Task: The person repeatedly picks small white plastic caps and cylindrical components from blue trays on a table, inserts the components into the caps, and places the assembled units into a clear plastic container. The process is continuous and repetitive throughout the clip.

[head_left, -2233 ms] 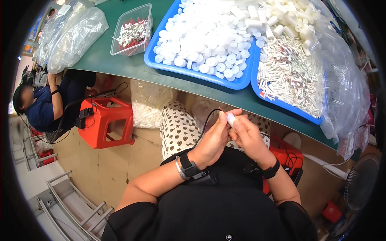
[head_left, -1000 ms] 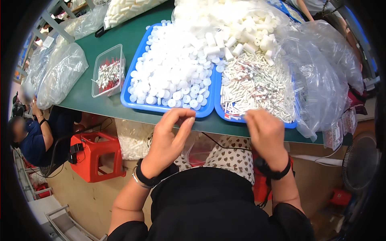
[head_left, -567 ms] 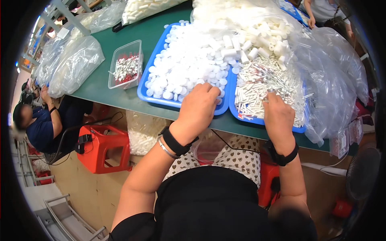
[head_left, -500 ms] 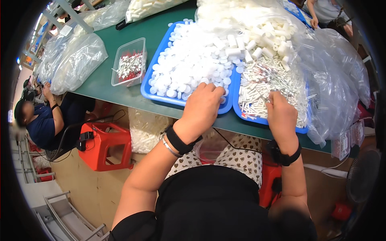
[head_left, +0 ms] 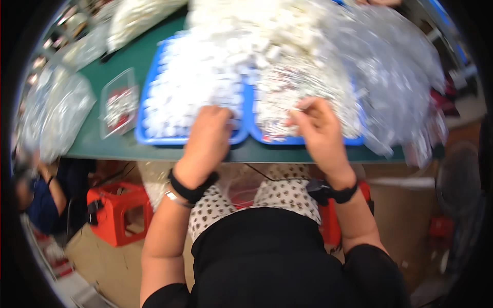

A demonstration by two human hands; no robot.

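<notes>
My left hand (head_left: pixel 208 137) hangs over the front rim of a blue tray (head_left: pixel 165 140) heaped with small white translucent discs (head_left: pixel 179 90). Its fingers curl down and close together, and whatever they hold is hidden. My right hand (head_left: pixel 322 134) is above the front of a second blue tray (head_left: pixel 249 110), which holds many thin white stick-like pieces (head_left: pixel 287 84), some with reddish parts. Thumb and fingertips there come together in a loose pinch; blur hides anything between them. Both wrists wear black bands.
Short cream-white cylinders (head_left: pixel 275 54) spill in behind the trays from a big pile. A clear box (head_left: pixel 105 114) of red and white pieces stands left on the green table (head_left: pixel 97 146). Clear plastic bags (head_left: pixel 380 87) lie right. A red stool (head_left: pixel 115 213) and a seated person are at left.
The whole view has shifted, so trays and table now lie further left. My right hand has turned, its thumb and fingers showing more loosely apart. My left hand stays at the disc tray's front.
</notes>
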